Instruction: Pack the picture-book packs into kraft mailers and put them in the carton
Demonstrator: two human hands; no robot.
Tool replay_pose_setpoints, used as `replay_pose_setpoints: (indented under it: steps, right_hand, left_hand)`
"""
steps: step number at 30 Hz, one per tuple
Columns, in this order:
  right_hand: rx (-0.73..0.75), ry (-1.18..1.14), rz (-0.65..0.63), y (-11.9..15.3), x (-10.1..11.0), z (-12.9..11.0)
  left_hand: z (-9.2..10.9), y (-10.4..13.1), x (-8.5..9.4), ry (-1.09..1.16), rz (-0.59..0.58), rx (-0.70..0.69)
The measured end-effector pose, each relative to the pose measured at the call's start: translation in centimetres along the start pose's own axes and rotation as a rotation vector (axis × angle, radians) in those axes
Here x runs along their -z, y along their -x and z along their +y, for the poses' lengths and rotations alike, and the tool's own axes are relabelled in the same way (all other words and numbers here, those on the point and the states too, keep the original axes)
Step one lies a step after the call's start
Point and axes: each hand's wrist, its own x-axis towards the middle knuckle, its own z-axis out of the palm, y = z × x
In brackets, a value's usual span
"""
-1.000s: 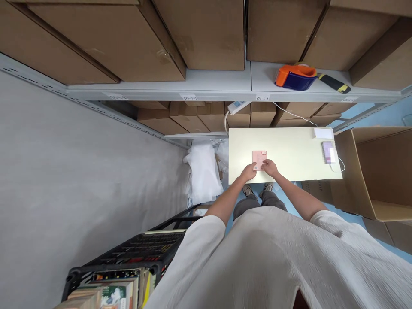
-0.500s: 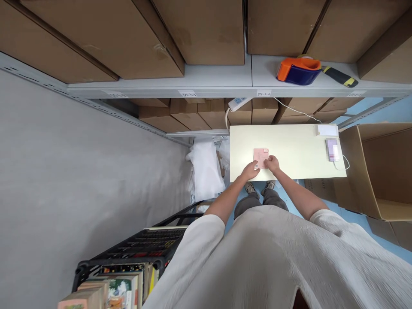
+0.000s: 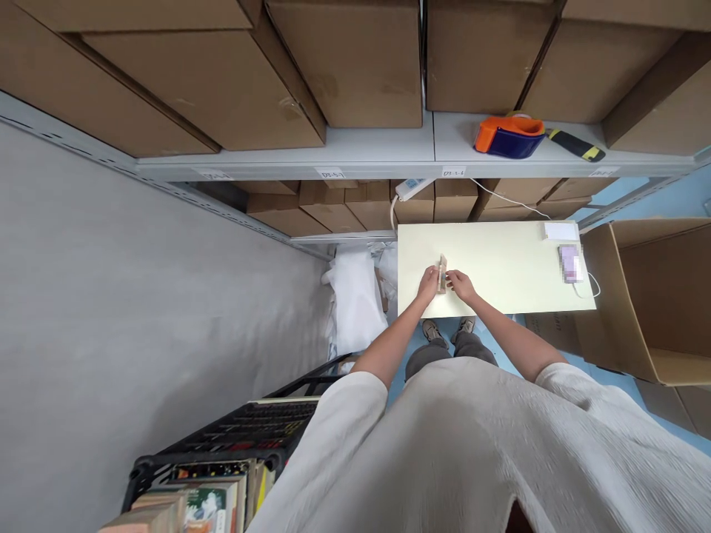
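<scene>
Left hand (image 3: 429, 283) gripping thin paperback book (image 3: 442, 275), paper, flat rectangular, up on edge between both hands over smooth cream tabletop (image 3: 500, 270). Right hand (image 3: 460, 284) fingers bunched narrow just right of it; can't tell if touching. Far right of right hand: slim white box (image 3: 560, 232), blurred purple item (image 3: 569, 264), then stiff brown cardboard carton (image 3: 603, 303). Left of left hand: soft, creased white sheeting (image 3: 358, 300). Beyond hands, on the gray shelf (image 3: 378, 145): glossy orange-and-blue tape dispenser (image 3: 509, 138). Half a second ago book was flat, pink cover up; now turned edge-on, left hand along its left side.
</scene>
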Motion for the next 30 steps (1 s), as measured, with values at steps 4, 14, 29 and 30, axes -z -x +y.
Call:
replay_pose_setpoints:
  steps: [4, 14, 29, 30]
  right_hand:
    - [0.03, 0.185, -0.04, 0.2, -0.5, 0.5]
    - [0.119, 0.591, -0.165, 1.1, -1.0, 1.0]
    - [0.596, 1.126, -0.471, 3.6, -0.6, 2.9]
    - [0.586, 1.126, -0.474, 3.0, -0.7, 2.7]
  left_hand:
    - [-1.0, -0.1, 3.1, -0.037, 0.057, 0.067]
    - [-2.3, 1.9, 5.4, -0.549, -0.147, -0.119]
    - [-4.3, 6.1, 6.6, -1.06, -0.37, -0.353]
    - [-4.1, 5.7, 6.6, -1.06, -0.364, -0.338]
